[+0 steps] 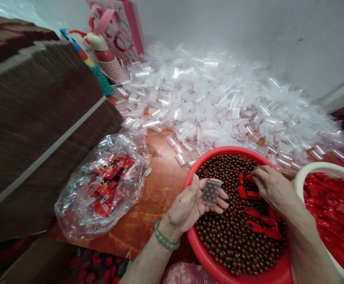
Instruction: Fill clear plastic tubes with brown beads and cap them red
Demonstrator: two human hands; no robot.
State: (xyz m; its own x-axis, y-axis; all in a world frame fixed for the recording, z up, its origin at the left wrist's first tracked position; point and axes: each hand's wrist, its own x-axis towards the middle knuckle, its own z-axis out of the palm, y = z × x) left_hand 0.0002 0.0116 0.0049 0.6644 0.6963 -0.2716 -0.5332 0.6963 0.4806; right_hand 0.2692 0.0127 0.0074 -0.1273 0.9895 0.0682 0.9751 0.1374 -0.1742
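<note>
My left hand [195,203] is palm up over the left side of a red basin [191,232], and a small clear plastic container [211,192] filled with brown balls rests on its fingers. The basin holds a mass of round brown balls [225,244]. Several red plastic caps [263,228] with flat tabs lie on top of the balls. At the basin's right side, my right hand [268,179] has its fingers pinched on a red cap [250,177], partly hidden by the fingertips.
A white tub [300,173] of red plastic caps stands right of the basin. Behind spreads a heap of clear plastic containers [213,102]. At left are a clear bag [71,213] with red packets and a strapped cardboard stack [41,130]. A flask [106,57] and gift bag [133,31] stand behind.
</note>
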